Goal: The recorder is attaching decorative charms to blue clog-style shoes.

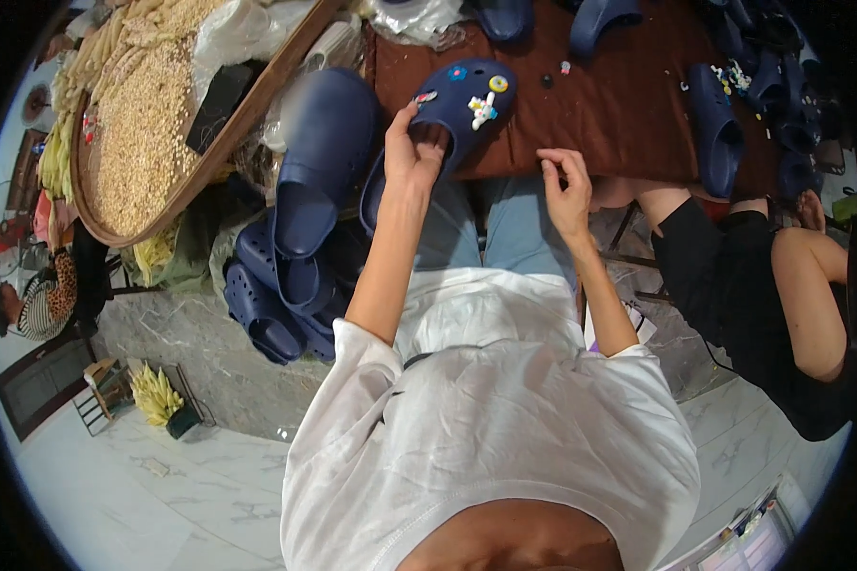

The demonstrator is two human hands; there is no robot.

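My left hand [411,157] grips a navy blue clog [493,74], its fingers reaching into the foot opening and the thumb on the outside. Several charms sit on the clog's upper: a blue flower charm [458,72], a round yellow charm [498,85], a white figure charm [483,111] and a small one beside my thumb. My right hand [568,195] is at the front edge of the brown-covered table [628,124], to the right of the clog. Its thumb and fingers are curled together; whatever may be between the tips is too small to make out.
Left of my hand stands a plain navy clog [324,124] above a pile of clogs [267,314]. A large tray [229,143] holds pale kernels and a dark phone. Loose small charms [566,68] lie on the cloth. A person in black [733,276] sits at right, near more clogs [716,133].
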